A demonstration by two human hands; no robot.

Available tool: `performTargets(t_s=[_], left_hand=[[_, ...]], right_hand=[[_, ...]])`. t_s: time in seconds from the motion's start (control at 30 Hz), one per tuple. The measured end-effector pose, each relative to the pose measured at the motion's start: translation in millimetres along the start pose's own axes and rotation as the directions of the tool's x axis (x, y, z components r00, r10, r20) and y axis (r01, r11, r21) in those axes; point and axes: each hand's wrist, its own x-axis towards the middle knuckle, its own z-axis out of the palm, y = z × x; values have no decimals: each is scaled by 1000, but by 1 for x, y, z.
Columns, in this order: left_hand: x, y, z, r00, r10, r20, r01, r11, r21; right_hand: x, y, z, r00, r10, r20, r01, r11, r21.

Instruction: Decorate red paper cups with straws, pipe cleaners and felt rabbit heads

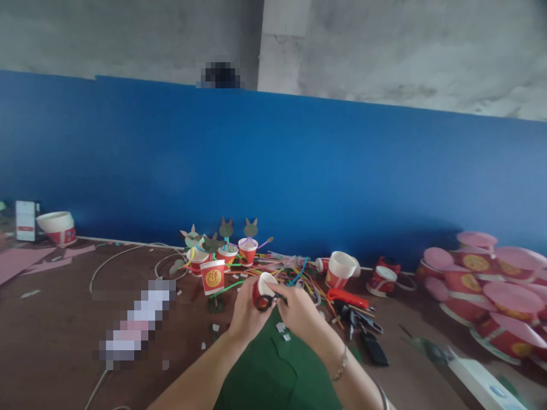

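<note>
Both hands are together in the lower middle of the frame, meeting at one small red-and-white cup [268, 279]. The left hand [244, 312] wraps the cup from its left side, and the cup is tilted, its white inside showing. The right hand [299, 310] is at the cup's right side, its fingers closed on black scissors [264, 305]; a dark loop of them shows against the cup's front. Where the blades lie is hidden. A bracelet [341, 364] circles the right wrist.

Below the hands spreads a dark green area [267, 370], paper or cloth, I cannot tell; white scraps [280, 327] show near its top. Just beyond the hands, at centre, colourful strips [273, 263] lie in a tangle. Left of them stand red cups, some topped by animal heads [250, 229] with pointed ears; the nearest, a cup with a gold emblem [212, 279], leans slightly.

Right of centre are a white-rimmed cup [341, 267], an orange-red tool [348, 297], keys [354, 320] and a black fob [375, 348]. Pink-topped cups [474, 263] pile up at the right edge, above a white box [482, 376] in the lower right corner. At far left, a phone [26, 219] stands upright beside another cup [60, 228], with pink paper [21, 263] below. A blue partition [256, 159] crosses the middle of the frame.
</note>
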Motion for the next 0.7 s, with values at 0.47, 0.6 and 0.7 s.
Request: performTargets(t_s=[0.47,0.6,0.7], left_hand=[[1,5,-4,999,35,23,-35,999,-6],[1,3,-2,999,-39,-4,39,999,1],[2,3,-1,997,-71,-9,72,997,20]], right_hand=[[1,-8,8,994,108,33,-96,960,-262],[3,-3,11,998,59,-2,-59,996,-66],[4,3,12,999,48,-13,-48,998,29]])
